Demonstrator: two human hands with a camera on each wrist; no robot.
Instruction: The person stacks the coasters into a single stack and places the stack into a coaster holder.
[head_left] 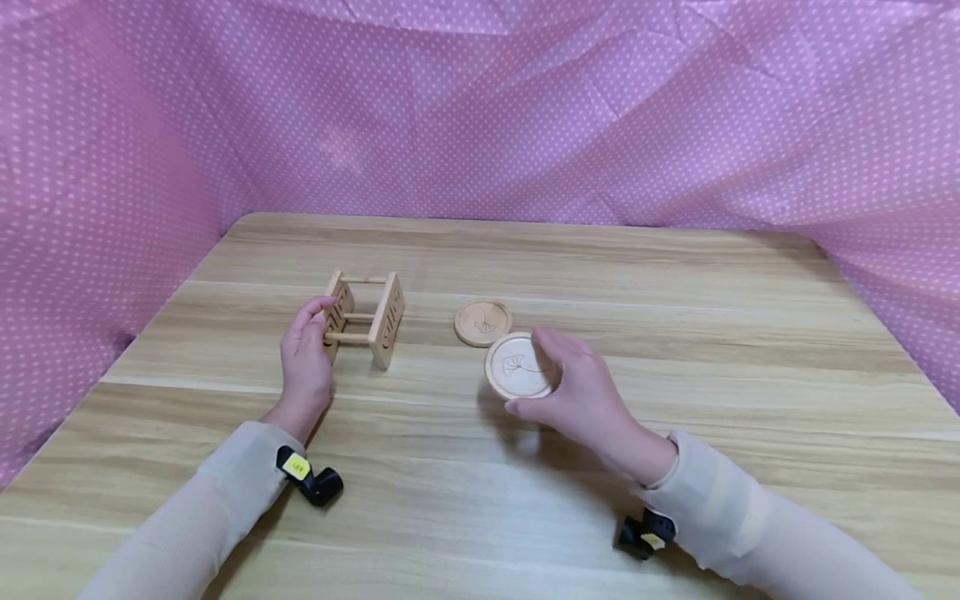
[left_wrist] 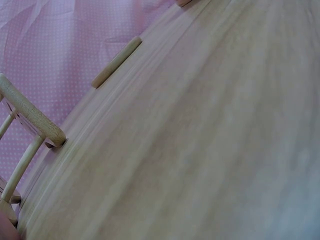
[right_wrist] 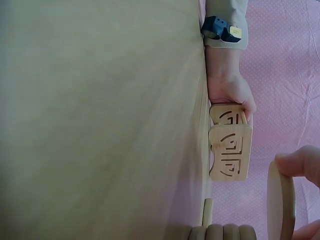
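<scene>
One round wooden coaster (head_left: 517,367) is pinched at its rim in my right hand (head_left: 581,392), thumb and fingers parted by its width, raised above the table (head_left: 420,517). My left hand (head_left: 306,362) grips the left panel of the wooden rack (head_left: 387,321). Between rack and right hand, a second coaster (head_left: 483,323) lies flat. Pink dotted cloth (head_left: 480,125) hangs behind.

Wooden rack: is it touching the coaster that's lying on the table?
Apart. The head view shows bare table between the wooden rack and the flat-lying coaster.
</scene>
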